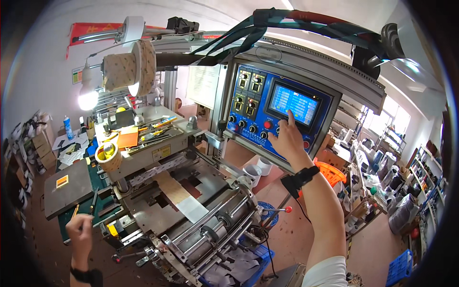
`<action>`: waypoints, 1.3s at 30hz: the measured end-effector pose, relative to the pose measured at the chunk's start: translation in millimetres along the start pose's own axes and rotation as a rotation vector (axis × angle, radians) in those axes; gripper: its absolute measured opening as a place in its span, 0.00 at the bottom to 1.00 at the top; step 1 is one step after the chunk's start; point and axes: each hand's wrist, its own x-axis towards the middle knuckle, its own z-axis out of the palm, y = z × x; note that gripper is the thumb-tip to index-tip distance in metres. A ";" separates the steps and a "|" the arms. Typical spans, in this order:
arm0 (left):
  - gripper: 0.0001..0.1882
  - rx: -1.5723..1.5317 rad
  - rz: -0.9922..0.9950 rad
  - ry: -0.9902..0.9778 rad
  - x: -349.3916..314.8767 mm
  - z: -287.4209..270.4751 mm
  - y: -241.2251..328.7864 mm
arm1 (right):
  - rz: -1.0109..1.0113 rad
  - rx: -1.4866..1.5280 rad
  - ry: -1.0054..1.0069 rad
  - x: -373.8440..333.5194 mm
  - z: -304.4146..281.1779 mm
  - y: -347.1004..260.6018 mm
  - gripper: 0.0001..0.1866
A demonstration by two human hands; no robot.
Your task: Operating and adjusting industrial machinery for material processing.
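My right hand (289, 139) is raised to the blue control panel (260, 107), its index finger stretched out at the lower part of the lit touchscreen (294, 103). The thumb stands apart, and nothing is held in that hand. Knobs, switches and a red button (267, 124) lie left of the fingers. My left hand (80, 232) is closed at the lower left, beside the machine's green side table (71, 222). A thin yellow stick (75, 210) shows just above its fingers; whether the hand grips it I cannot tell. Both wrists wear black bands.
Below the panel, a pale strip (174, 191) runs across the machine bed toward metal rollers (217, 229). Tools and a cup (109, 157) crowd the machine top, near a lit bulb (88, 95). An orange basket (330, 173) stands right; a blue crate (260, 263) with scraps sits below.
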 end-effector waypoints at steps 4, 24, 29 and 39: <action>0.13 0.235 -0.347 0.176 -75.7 -52.1 -123.2 | 0.027 -0.022 -0.024 -1.4 -7.8 1.8 0.27; 0.18 0.671 -1.038 -1.013 -291.5 -58.7 -193.4 | 0.207 -0.174 -0.095 -23.9 -38.2 5.6 0.27; 0.13 0.304 -0.990 -1.136 -291.6 -24.9 -177.5 | 0.196 -0.211 -0.005 -13.5 -44.3 14.2 0.27; 0.10 0.026 -1.208 -0.769 -362.8 -25.8 -219.3 | 0.184 -0.187 0.074 -15.8 -41.9 31.9 0.27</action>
